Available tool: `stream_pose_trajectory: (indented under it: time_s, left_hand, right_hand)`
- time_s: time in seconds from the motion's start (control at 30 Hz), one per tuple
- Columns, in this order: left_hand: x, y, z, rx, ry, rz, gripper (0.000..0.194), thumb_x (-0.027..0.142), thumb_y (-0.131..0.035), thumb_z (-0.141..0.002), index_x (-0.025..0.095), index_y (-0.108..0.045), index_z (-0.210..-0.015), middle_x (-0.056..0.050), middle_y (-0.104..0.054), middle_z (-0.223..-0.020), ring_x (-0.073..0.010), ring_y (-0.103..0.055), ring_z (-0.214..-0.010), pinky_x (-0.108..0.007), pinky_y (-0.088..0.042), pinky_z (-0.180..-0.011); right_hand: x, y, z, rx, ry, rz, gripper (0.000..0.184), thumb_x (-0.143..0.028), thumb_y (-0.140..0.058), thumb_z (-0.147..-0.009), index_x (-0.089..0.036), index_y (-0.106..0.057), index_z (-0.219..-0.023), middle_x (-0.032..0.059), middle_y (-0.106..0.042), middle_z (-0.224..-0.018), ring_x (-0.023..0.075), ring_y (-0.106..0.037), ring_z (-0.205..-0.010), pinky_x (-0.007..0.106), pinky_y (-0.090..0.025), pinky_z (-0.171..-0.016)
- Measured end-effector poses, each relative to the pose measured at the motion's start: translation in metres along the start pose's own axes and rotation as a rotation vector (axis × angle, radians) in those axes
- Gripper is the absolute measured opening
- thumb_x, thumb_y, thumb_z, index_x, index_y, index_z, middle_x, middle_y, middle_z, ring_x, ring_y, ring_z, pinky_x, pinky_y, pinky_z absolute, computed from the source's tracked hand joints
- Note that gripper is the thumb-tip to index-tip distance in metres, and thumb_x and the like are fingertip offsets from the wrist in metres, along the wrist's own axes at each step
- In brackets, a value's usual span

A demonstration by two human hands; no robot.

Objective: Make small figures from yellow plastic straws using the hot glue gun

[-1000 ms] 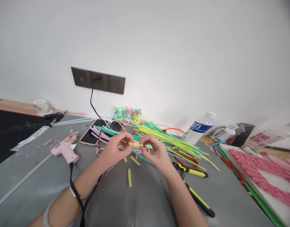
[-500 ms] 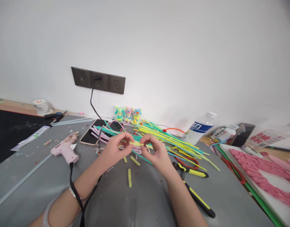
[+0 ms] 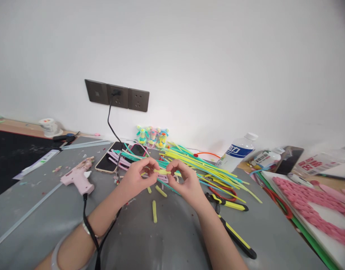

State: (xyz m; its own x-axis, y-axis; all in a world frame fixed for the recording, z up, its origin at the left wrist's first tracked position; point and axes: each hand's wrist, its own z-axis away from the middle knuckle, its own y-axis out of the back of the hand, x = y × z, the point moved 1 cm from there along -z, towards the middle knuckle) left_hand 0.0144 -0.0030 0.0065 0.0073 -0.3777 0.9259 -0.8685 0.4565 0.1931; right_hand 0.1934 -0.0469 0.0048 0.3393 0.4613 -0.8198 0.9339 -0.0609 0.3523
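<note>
A short length of yellow pipe cleaner [image 3: 162, 171] is stretched level between my two hands. The fingertips of my left hand [image 3: 141, 173] pinch one end, and those of my right hand [image 3: 184, 180] close on the other. Below them on the grey mat lie cut yellow pipe cleaner pieces, one upright in view [image 3: 154, 211] and a slanted one [image 3: 161, 191]; another lies partly by my left fingers. Behind my hands spread long yellow and teal pipe cleaners [image 3: 206, 165], with lilac ones [image 3: 118, 159] to the left.
A pink glue gun [image 3: 81, 178] lies left, its black cord crossing my left forearm. Yellow-black pliers [image 3: 234, 232] lie right. Three small figures [image 3: 152, 137] stand by the wall. A bottle [image 3: 236, 152], phone [image 3: 106, 162] and pink braided piece [image 3: 309, 202] are around.
</note>
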Motion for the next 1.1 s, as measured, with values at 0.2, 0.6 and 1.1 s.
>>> stream_pose_trajectory:
  time_s: [0.2, 0.6, 1.1]
  left_hand:
    - [-0.0015, 0.0002, 0.0007, -0.005, 0.006, 0.004, 0.002, 0.017, -0.056, -0.082, 0.018, -0.058, -0.082, 0.001, -0.055, -0.079, -0.0114, -0.053, -0.072, -0.021, -0.046, -0.066]
    - [-0.0042, -0.0005, 0.0016, 0.014, 0.013, 0.055, 0.014, 0.027, -0.059, -0.087, 0.019, -0.059, -0.098, -0.002, -0.055, -0.089, -0.0157, -0.056, -0.084, -0.026, -0.051, -0.075]
    - [-0.0051, -0.0001, 0.0003, 0.062, 0.032, 0.09, 0.012, 0.029, -0.059, -0.09, 0.019, -0.06, -0.094, -0.002, -0.056, -0.088, -0.0145, -0.057, -0.083, -0.022, -0.05, -0.07]
  right_hand:
    - [0.0011, 0.0004, -0.0007, -0.003, -0.015, 0.0, 0.011, -0.011, -0.054, -0.082, -0.021, -0.056, -0.086, -0.0002, -0.054, -0.08, 0.0157, -0.051, -0.073, 0.029, -0.042, -0.071]
    - [0.0041, 0.0009, -0.0037, -0.066, -0.259, -0.353, 0.018, -0.038, -0.065, -0.087, -0.02, -0.058, -0.089, 0.0007, -0.056, -0.078, 0.0156, -0.053, -0.072, 0.028, -0.043, -0.066]
    - [0.0058, 0.0002, -0.0048, -0.051, -0.365, -0.497, 0.021, -0.039, -0.07, -0.083, -0.021, -0.061, -0.086, -0.0013, -0.058, -0.072, 0.0142, -0.052, -0.067, 0.027, -0.043, -0.066]
